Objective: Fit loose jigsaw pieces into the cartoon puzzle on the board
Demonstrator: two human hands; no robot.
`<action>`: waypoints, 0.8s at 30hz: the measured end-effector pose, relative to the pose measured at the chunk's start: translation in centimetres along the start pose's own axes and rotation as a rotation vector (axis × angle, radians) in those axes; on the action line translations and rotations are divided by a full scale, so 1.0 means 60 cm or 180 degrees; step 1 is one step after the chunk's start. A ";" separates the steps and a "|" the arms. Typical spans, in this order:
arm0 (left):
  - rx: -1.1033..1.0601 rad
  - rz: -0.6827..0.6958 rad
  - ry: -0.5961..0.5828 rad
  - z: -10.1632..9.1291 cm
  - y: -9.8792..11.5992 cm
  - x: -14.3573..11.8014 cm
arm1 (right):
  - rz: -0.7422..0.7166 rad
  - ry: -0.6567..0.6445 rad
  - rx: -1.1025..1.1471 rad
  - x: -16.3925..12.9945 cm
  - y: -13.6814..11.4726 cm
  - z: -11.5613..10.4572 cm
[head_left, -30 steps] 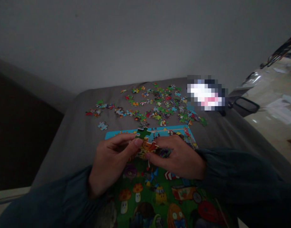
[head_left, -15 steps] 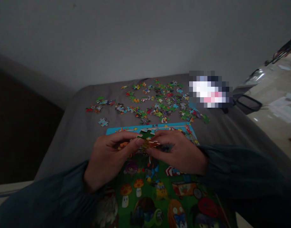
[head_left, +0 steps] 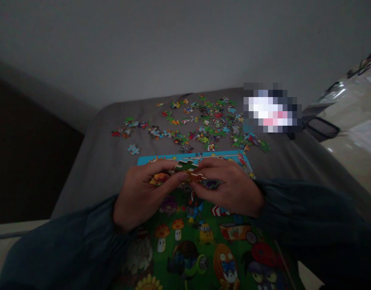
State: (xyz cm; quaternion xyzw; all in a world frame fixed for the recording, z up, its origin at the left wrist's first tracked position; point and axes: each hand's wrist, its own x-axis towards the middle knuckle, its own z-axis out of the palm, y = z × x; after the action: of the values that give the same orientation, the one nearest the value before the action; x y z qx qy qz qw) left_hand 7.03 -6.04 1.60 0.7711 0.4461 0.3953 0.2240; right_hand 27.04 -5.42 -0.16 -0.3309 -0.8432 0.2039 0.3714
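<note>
Between my two hands, above a colourful cartoon puzzle board (head_left: 194,231), are jigsaw puzzle pieces (head_left: 187,165) in green and orange-brown. My left hand (head_left: 146,187) pinches them from the left, thumb pressed against their near side. From the right, my right hand (head_left: 229,185) grips them with thumb and fingers closed. The hands nearly meet, and fingertips cover part of the pieces, so I cannot tell whether they are joined. The board shows mushrooms and other characters on green, with a light blue far edge.
Loose puzzle pieces (head_left: 206,121) lie scattered over the grey cloth (head_left: 91,161) beyond the board. A single pale blue piece (head_left: 133,149) lies at the left. Glasses (head_left: 321,129) and a blurred-out bright object (head_left: 270,110) are at the right. A wall (head_left: 173,48) rises behind.
The view has shifted slightly. Both hands still hold the puzzle pieces, and the fingers of my right hand have closed in a little further over them.
</note>
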 end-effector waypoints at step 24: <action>-0.0423 -0.0007 -0.0534 -0.013 0.002 0.001 | -0.0355 0.0085 -0.0379 -0.001 0.001 0.002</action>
State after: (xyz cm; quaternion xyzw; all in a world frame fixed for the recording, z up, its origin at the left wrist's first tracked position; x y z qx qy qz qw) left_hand 6.51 -6.04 2.16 0.7844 0.3995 0.3578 0.3117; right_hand 27.02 -5.42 -0.32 -0.3076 -0.8659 0.1279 0.3730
